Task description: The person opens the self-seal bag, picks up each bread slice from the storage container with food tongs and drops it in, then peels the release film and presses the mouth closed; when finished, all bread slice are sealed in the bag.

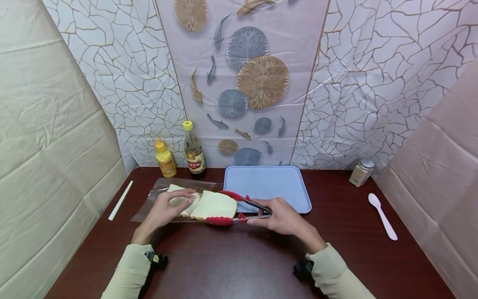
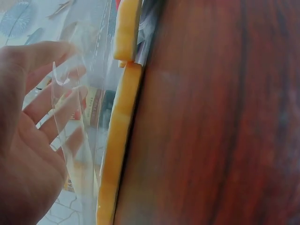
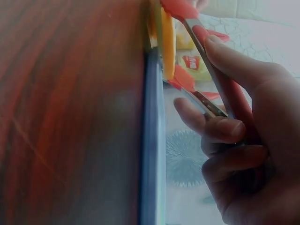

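Observation:
My left hand (image 1: 168, 206) pinches the raised film of a clear plastic bag (image 1: 149, 203), thumb and forefinger at its mouth. Inside the bag lies sliced bread (image 1: 186, 212), partly behind the film and fingers; its brown crust (image 2: 119, 140) shows in the left wrist view. My right hand (image 1: 281, 216) grips a pair of tongs (image 1: 219, 221) with red tips and metal arms. Those tips sit at the far and near edges of a white bread slice (image 1: 216, 205), which overlaps the bagged bread and reaches toward the tray.
A light blue tray (image 1: 267, 182) lies just behind the tongs. A yellow squeeze bottle (image 1: 165, 161) and a dark sauce bottle (image 1: 195, 158) stand behind the bag. A white stick (image 1: 120, 201) lies far left. A small jar (image 1: 361, 173) and white spoon (image 1: 384, 218) are at right.

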`<state>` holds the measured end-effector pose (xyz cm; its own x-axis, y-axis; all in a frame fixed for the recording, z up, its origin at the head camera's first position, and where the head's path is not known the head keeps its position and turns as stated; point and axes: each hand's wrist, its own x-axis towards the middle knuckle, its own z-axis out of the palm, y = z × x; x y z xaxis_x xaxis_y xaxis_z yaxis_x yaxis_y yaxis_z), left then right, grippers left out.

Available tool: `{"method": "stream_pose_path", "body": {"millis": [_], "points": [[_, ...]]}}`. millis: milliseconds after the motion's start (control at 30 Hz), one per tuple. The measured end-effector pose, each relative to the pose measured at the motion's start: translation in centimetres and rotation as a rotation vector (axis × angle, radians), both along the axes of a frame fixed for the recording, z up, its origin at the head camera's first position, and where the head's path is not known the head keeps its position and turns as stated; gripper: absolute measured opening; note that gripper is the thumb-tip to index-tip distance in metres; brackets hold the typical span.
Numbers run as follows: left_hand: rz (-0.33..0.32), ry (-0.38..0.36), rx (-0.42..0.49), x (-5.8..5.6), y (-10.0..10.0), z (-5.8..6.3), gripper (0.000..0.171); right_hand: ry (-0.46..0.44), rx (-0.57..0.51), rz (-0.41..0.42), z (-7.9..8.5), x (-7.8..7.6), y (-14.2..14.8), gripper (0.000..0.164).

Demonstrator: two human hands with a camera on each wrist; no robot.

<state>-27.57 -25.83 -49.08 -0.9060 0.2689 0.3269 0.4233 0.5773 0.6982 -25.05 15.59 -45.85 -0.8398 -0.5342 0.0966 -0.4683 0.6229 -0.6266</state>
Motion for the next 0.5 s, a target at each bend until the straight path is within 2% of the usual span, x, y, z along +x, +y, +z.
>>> {"method": "stream_pose_path", "body": {"millis": [267, 500], "points": [[-0.005, -0.050, 0.032, 0.14, -0.03, 0.17, 0.024, -0.004, -0.040, -0.008, -0.63, 0.11, -0.53, 0.073], [-0.017, -0.017, 0.022, 0.10, -0.12, 0.25, 0.016, -0.036, -0.097, -0.050, -0.80, -0.06, -0.42, 0.077]]}}
